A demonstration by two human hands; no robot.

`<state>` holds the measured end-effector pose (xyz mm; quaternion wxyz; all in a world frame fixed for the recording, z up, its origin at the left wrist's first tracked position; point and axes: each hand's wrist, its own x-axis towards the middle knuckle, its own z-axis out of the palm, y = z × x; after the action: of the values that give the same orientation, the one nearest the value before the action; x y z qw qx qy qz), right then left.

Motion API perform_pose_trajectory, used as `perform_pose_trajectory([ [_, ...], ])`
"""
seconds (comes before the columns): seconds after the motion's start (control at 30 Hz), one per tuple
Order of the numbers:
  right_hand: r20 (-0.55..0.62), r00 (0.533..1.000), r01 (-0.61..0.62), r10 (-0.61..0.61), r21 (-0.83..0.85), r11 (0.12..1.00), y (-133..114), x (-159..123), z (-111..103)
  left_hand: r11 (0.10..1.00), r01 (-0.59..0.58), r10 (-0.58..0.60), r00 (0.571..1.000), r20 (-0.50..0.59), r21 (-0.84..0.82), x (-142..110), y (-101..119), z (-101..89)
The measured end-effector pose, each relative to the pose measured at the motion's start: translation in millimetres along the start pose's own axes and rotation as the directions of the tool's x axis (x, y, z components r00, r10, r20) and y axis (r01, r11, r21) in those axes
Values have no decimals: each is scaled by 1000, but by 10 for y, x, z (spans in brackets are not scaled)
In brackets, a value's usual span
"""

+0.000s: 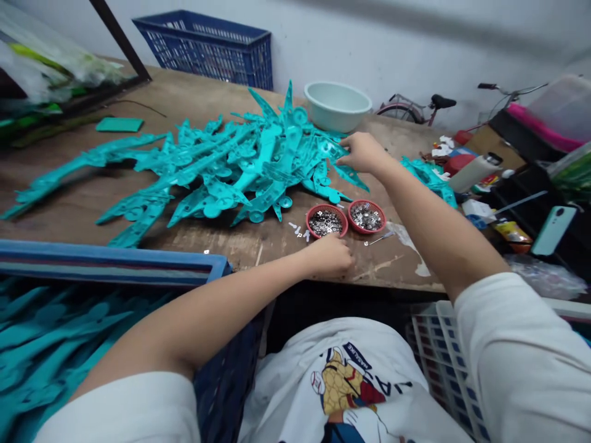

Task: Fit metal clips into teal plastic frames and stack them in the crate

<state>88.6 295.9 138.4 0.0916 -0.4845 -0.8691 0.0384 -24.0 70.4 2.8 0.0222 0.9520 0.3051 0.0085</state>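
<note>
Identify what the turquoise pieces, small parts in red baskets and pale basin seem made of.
Turquoise pieces: probably glossy plastic, showing highlights and round features. Small parts: likely shiny metal, glinting silver. Pale basin: perhaps smooth plastic, from its even colour.

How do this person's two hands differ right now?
The left hand is curled, while the right hand has finger and thumb apart.
The left is by the left red basket; the right is at the teal pile.
The left is nearer the body than the right.
Both are bare.
</note>
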Motion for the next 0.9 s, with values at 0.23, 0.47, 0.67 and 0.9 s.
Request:
perform_pose_trajectory([
  [0.23, -61, 991, -104, 117, 181, 978, 364, -183, -323, 680, 729, -732, 674, 96, 71, -261, -423, -287],
  [0.47, -170, 982, -90, 80, -55, 994, 434, -511, -264, 397, 908, -873, 328, 362, 134, -327, -790, -137],
  [0.67, -151, 987, -92, 54, -253, 963, 346, -701, -107, 356, 922, -898, 291, 330, 155, -382, -847, -80],
  [0.9, -118, 982, -148, 145, -10, 989, 753, -717, 16, 253, 958, -939, 210, 271, 133, -397, -863, -82],
])
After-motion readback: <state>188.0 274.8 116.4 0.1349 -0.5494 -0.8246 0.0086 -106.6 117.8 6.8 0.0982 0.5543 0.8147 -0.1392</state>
